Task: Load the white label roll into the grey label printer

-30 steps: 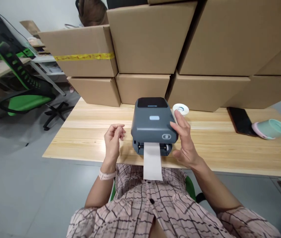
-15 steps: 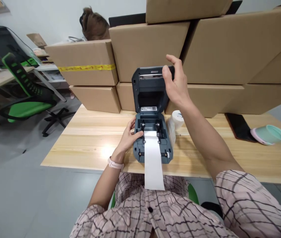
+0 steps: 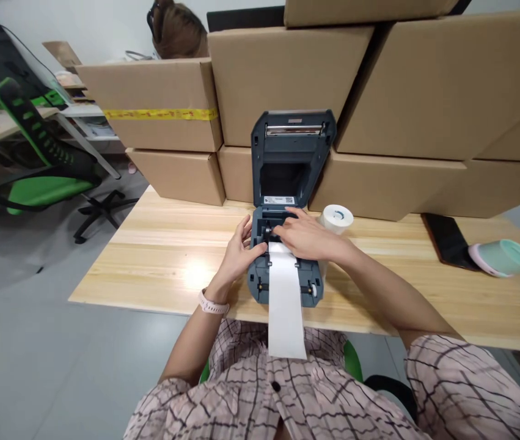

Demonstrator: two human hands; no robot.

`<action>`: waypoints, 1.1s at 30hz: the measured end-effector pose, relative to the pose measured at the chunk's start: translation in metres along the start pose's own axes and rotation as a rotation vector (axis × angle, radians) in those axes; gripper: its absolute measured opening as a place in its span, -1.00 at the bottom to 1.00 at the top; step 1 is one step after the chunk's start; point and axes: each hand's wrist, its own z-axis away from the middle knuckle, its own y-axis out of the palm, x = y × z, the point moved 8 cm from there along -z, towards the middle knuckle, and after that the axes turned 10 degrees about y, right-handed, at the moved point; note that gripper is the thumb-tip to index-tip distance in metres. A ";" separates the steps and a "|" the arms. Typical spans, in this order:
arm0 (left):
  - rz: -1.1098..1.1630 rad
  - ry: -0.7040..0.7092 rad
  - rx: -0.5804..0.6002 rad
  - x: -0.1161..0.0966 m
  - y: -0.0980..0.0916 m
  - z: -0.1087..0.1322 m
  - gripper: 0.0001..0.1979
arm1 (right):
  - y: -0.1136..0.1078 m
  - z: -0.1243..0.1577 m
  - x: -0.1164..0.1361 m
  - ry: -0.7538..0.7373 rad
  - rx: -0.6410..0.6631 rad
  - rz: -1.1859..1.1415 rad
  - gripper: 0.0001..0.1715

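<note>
A grey label printer (image 3: 260, 282) stands near the front edge of the wooden table (image 3: 159, 256), its lid (image 3: 292, 159) raised upright. A white strip of label paper (image 3: 284, 305) runs out of the front and hangs over the table edge. My left hand (image 3: 240, 252) rests on the printer's left side, fingers apart, thumb on the casing. My right hand (image 3: 304, 235) reaches into the open bay, fingers curled over the paper's rear end. Whether they pinch anything is hidden. A white label roll (image 3: 335, 219) stands just right of the printer.
Stacked cardboard boxes (image 3: 287, 79) wall off the back of the table. A black phone (image 3: 447, 239) and a tipped mint-and-pink cup (image 3: 503, 258) lie at the right. A green office chair (image 3: 44, 177) stands at the left. Another person's head (image 3: 178, 30) shows behind the boxes.
The printer lid went from closed to fully raised. My right hand let go of the lid and came down into the open bay. My left hand moved onto the printer's left side.
</note>
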 end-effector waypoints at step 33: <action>0.025 -0.015 0.091 -0.007 -0.002 0.001 0.07 | 0.066 0.175 -0.202 0.328 -0.158 -0.900 -0.54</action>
